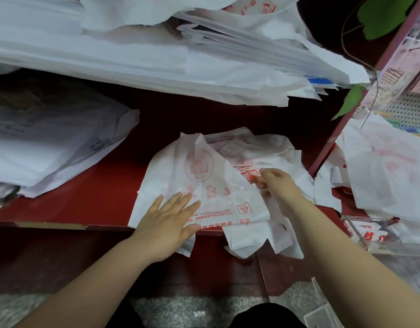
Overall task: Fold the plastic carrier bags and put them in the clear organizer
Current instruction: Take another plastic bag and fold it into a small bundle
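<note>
Down at our right, by the counter's corner, the clear organizer (398, 252) is holding a few printed bags (367, 234), white with red lettering, lying low inside its see-through walls; how neatly they are folded we cannot tell. Behind it a loose heap of bags (382, 166) is spilling beside the red post (346, 129).

Across the red counter (90, 190), the carrier bag (204, 176) we are working on is lying flat in the middle, its handles drooping over the front edge. We are pressing our left hand (166, 223) flat on its near-left corner, fingers straight and fanned apart. Our right hand (275, 183) is pinching a fold of the same bag near the red emblem, fingers curled close round the plastic.

From above, a thick stack of white bags (157, 58) is overhanging the counter, and a second stack (50, 143) is lying at the far left. By the post green leaves (351, 100) are hanging. Bare red surface is showing between the second stack and our bag, and speckled floor (180, 308) is lying below the front edge.
</note>
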The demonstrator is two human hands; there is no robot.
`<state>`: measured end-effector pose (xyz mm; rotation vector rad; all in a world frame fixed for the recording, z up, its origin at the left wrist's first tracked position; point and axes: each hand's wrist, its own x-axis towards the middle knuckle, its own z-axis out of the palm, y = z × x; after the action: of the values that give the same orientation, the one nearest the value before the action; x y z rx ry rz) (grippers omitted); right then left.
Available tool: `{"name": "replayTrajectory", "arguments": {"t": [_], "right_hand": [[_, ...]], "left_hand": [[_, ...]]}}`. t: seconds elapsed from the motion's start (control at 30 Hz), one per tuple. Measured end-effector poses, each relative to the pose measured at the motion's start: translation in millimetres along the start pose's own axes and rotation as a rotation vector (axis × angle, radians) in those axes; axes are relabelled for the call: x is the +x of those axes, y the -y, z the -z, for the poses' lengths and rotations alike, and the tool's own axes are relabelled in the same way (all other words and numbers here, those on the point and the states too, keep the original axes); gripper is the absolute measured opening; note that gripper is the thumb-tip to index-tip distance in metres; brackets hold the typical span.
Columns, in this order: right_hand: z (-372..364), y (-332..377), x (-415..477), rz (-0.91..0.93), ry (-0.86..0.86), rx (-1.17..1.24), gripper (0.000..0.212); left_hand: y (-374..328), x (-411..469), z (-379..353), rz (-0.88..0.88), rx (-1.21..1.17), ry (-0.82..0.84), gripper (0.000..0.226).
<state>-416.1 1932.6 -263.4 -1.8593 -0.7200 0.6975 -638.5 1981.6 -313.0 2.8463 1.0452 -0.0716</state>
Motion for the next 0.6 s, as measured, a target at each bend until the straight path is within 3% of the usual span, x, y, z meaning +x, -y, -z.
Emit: {"name": "replayTrajectory", "arguments": {"t": [0.1,0.2,0.23,0.3,0.37,0.5,0.6], "right_hand": [[-17,24,0,-0.098,0.181,-0.190,0.036],[-31,36,4,-0.128,0.283,-0.149,0.038],[-35,39,3,-0.101,0.299,-0.143,0.035],[-43,40,4,-0.052,0.292,-0.039,0.006],[-45,38,6,0.008,0.228,0.184,0.024],[-32,38,-2,0.361,-0.042,0.362,0.025],[-18,31,-8,0.524,-0.137,0.293,0.031]], "left_hand": [[7,-12,0,-0.002,-0.022,0.000,0.124],[8,-16,-1,-0.015,-0.075,0.015,0.114],[8,-16,-1,-0.016,-0.080,0.017,0.115],[8,-15,-1,-0.015,-0.086,0.019,0.116],[9,-14,-2,-0.016,-0.085,0.018,0.118],[8,-14,-2,-0.022,-0.081,0.015,0.117],[8,-15,-2,-0.021,-0.066,0.019,0.116]]}}
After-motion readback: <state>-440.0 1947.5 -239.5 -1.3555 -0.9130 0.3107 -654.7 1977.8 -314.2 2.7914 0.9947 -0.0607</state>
